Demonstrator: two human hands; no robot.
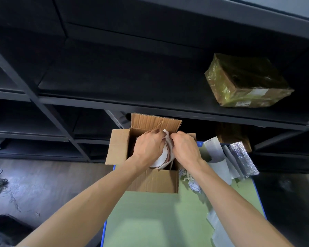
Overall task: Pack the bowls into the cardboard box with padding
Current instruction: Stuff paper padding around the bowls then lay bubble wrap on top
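Open cardboard box [150, 180] on green worktop [150, 220], white bowls [161, 158] inside, left hand [147, 147] and right hand [184, 148] together over them, both seemingly pinching white padding [166, 133].

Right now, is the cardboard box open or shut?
Open. The cardboard box has its flaps spread; left hand and right hand reach inside.
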